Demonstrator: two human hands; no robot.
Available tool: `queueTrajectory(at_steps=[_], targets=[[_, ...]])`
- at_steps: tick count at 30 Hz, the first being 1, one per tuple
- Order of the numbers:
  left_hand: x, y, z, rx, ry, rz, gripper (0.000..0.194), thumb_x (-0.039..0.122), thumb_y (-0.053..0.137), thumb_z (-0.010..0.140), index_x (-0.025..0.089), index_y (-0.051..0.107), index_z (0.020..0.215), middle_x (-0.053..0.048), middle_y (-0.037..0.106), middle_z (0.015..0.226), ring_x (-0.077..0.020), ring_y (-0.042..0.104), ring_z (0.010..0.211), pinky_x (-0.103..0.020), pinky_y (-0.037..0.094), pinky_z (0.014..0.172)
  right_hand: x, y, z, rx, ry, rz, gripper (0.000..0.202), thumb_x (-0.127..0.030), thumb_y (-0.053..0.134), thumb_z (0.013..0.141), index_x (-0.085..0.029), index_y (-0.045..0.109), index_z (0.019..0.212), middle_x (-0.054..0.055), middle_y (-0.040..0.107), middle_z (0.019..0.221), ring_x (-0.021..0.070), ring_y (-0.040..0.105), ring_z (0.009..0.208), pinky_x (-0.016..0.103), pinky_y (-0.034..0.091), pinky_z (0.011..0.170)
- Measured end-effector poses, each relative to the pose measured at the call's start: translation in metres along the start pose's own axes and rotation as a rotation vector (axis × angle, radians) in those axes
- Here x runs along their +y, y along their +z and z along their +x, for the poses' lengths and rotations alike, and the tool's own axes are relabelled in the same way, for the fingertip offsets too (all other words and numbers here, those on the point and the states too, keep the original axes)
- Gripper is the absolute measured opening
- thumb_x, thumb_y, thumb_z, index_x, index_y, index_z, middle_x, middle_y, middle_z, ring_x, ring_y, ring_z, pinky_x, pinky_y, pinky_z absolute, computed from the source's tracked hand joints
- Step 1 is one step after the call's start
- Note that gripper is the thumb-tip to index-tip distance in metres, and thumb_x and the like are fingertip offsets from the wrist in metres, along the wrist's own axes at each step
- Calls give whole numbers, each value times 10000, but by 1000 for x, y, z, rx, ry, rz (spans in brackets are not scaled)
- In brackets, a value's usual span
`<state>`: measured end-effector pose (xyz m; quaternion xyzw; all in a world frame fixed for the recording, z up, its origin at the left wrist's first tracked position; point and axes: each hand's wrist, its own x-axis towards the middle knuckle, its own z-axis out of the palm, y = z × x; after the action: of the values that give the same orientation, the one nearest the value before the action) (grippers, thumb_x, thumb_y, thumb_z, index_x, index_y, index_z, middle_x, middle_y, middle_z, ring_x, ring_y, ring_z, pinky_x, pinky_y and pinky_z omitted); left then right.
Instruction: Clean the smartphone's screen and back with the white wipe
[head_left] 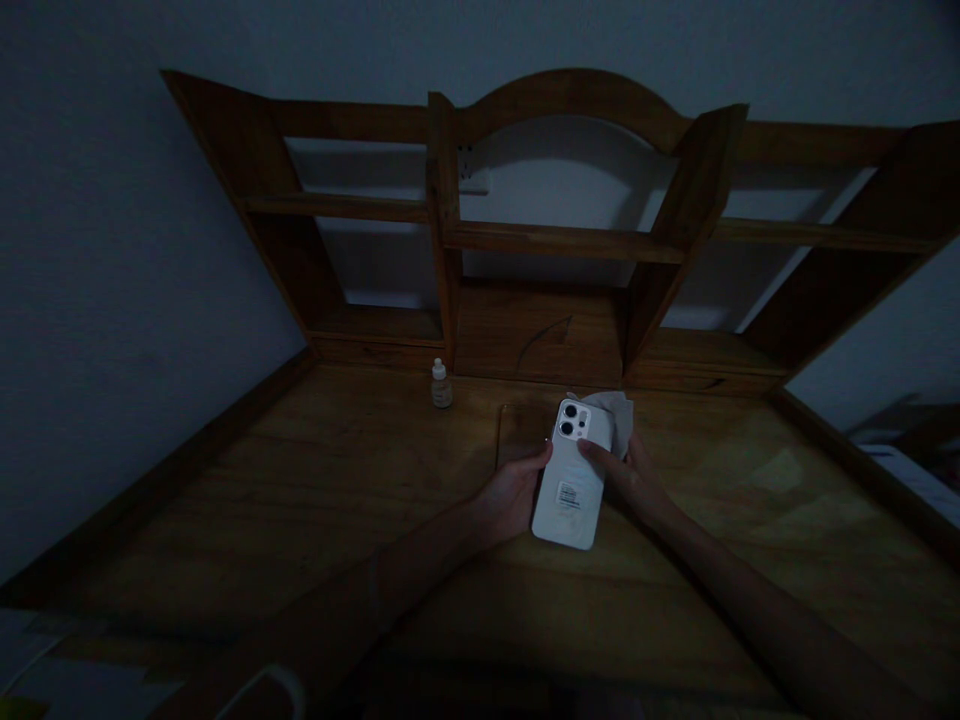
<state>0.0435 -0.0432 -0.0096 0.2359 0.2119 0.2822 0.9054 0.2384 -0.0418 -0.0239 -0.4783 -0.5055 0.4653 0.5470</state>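
A white smartphone (574, 490) is held over the desk with its back and camera lenses facing me. My left hand (514, 497) grips its left edge, the thumb along the side and the other fingers hidden behind. On the right side, my right hand (632, 477) has its thumb on the phone's back below the cameras. A pale, crumpled cloth or tissue (621, 415) shows behind the phone's upper right corner, against my right fingers. Partly covered by the phone, a thin clear-looking rectangular sheet or case (517, 425) lies on the desk; its kind is hard to make out.
A small dropper bottle (442, 388) with a white cap stands toward the back of the wooden desk (337, 480). Behind it rises a wooden shelf unit (562, 240) against the wall, where a socket (472, 170) shows. Raised wooden edges border both sides. The light is dim.
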Motion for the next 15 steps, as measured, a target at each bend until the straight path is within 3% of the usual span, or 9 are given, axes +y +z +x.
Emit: queueTrajectory(at_steps=[6, 12, 15], targets=[[0, 0, 0, -26, -4, 6, 529, 469, 558, 975, 71, 603, 1320, -195, 688, 1164, -323, 627, 1157, -458, 381, 1087, 6, -3, 1, 23, 25, 29, 697, -414, 819, 793, -291, 523, 1412, 90, 727, 1187, 356, 687, 1122, 552, 582, 950], [1, 4, -2, 3, -22, 22, 529, 452, 396, 1035, 53, 600, 1317, -209, 682, 1166, -330, 615, 1175, -481, 386, 1076, 15, -6, 2, 19, 13, 45, 652, -393, 796, 801, -271, 537, 1386, 80, 739, 1143, 352, 686, 1132, 550, 565, 970], [2, 4, -2, -7, -14, 17, 516, 461, 450, 1016, 63, 612, 1303, -202, 683, 1167, -334, 617, 1169, -474, 395, 1069, 17, -6, 2, 18, 15, 54, 620, -387, 784, 812, -278, 540, 1372, 74, 735, 1174, 344, 688, 1130, 540, 569, 964]])
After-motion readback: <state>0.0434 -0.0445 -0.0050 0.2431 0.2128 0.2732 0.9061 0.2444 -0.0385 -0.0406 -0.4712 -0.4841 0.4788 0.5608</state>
